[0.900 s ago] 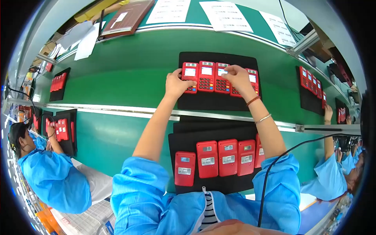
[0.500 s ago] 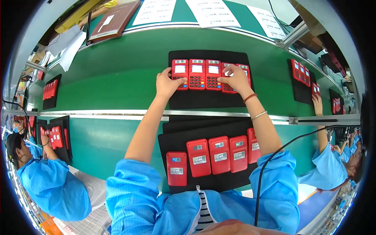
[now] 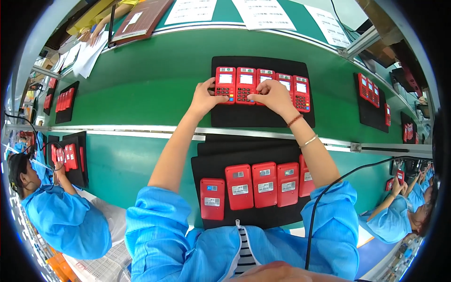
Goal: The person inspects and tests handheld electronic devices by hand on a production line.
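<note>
Several red card payment terminals stand in a row, screens lit and keypads up, on a black mat [image 3: 258,120]. My left hand [image 3: 204,98] grips the leftmost terminal [image 3: 225,84], fingers along its left side and thumb at its lower keys. My right hand [image 3: 276,96] is closed, its thumb on the lower keys of the second terminal [image 3: 245,83]. Its bent fingers lie over the third terminal [image 3: 266,74], hiding most of that keypad. To the right of this hand stands the rightmost terminal [image 3: 301,91], untouched.
Nearer me, more red terminals [image 3: 239,185] lie face down on stacked black mats [image 3: 213,164]. A metal rail [image 3: 183,131] separates the two green surfaces. A black cable [image 3: 324,192] crosses my right sleeve. Co-workers [image 3: 61,221] sit on both sides, with other terminals [image 3: 369,91] on mats.
My right hand has shifted left along the row, from the third and fourth terminals to the second and third. My left hand stays at the leftmost. The right co-worker's hand has left the far mat.
</note>
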Demonstrator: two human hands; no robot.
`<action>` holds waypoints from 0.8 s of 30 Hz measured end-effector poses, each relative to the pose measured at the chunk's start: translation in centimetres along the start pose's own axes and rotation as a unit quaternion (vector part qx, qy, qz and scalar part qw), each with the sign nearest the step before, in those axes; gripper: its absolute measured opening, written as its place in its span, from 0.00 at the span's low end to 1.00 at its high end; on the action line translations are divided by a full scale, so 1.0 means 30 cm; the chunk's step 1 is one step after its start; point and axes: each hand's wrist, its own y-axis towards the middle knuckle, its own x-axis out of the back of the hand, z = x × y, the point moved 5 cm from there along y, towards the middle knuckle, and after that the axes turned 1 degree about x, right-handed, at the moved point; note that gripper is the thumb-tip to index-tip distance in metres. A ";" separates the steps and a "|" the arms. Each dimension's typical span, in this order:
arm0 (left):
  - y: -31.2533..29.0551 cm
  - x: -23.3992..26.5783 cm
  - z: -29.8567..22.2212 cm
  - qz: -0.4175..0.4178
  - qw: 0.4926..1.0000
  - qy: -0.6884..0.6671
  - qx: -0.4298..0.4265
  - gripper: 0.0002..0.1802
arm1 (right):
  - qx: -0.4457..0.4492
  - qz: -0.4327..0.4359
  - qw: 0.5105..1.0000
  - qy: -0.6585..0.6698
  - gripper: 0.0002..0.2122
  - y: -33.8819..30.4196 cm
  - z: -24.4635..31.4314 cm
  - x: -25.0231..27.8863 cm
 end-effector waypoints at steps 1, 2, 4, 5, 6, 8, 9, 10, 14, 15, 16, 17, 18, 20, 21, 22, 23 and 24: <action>0.001 -0.003 -0.013 0.002 1.000 0.009 -0.012 0.47 | 0.013 0.008 0.999 -0.042 0.19 0.005 0.013 -0.011; -0.009 -0.005 -0.019 -0.017 1.000 0.018 -0.014 0.47 | 0.025 0.016 0.996 -0.084 0.19 0.010 0.022 -0.016; -0.016 -0.008 -0.016 -0.026 0.999 0.036 -0.029 0.47 | 0.020 0.026 0.996 -0.080 0.20 0.020 0.024 -0.017; -0.019 -0.007 -0.020 -0.034 0.997 0.053 -0.046 0.47 | 0.007 0.031 0.995 -0.090 0.20 0.023 0.021 -0.011; -0.013 -0.007 -0.018 -0.035 0.997 0.053 -0.050 0.47 | -0.004 0.031 0.995 -0.100 0.19 0.032 0.019 -0.004; -0.014 -0.012 -0.017 -0.034 0.994 0.075 -0.071 0.46 | -0.018 0.052 0.994 -0.099 0.19 0.029 0.013 -0.009; -0.036 -0.015 -0.026 -0.040 0.996 0.062 -0.049 0.45 | -0.025 0.068 0.993 -0.094 0.19 0.023 0.008 -0.016; -0.018 -0.019 -0.019 -0.040 0.996 0.061 -0.053 0.45 | -0.024 0.064 0.993 -0.095 0.19 0.030 0.004 -0.014; 0.031 -0.018 0.023 -0.071 0.997 0.008 -0.006 0.39 | -0.066 0.006 0.996 -0.060 0.18 0.047 0.002 -0.008; 0.038 -0.020 0.016 -0.088 0.996 0.027 -0.012 0.37 | -0.065 -0.002 0.996 -0.068 0.17 0.051 0.008 0.000; 0.039 -0.018 0.009 -0.107 0.993 0.047 -0.026 0.35 | -0.064 -0.011 0.995 -0.076 0.17 0.054 0.015 0.007; 0.035 -0.023 0.008 -0.107 0.993 0.047 -0.026 0.35 | -0.063 -0.010 0.995 -0.076 0.17 0.054 0.007 0.001; 0.032 -0.032 -0.007 -0.112 0.990 0.081 -0.037 0.35 | -0.059 -0.010 0.996 -0.071 0.17 0.052 -0.004 0.000; 0.016 -0.043 -0.027 -0.120 0.984 0.124 -0.048 0.38 | -0.060 0.002 0.996 -0.060 0.18 0.047 -0.030 -0.004; 0.002 -0.037 -0.027 -0.119 0.984 0.123 -0.050 0.38 | -0.052 0.019 0.997 -0.050 0.18 0.035 -0.026 -0.008; -0.009 -0.035 -0.023 -0.081 0.991 0.089 -0.055 0.40 | -0.045 0.035 0.998 -0.041 0.18 0.024 -0.023 -0.011; -0.012 -0.035 -0.024 -0.041 0.996 0.056 -0.058 0.43 | -0.019 0.048 0.997 -0.056 0.19 0.022 -0.016 -0.006; -0.016 -0.029 -0.027 -0.022 0.996 0.059 -0.067 0.46 | -0.020 0.047 0.997 -0.056 0.19 0.020 -0.014 -0.003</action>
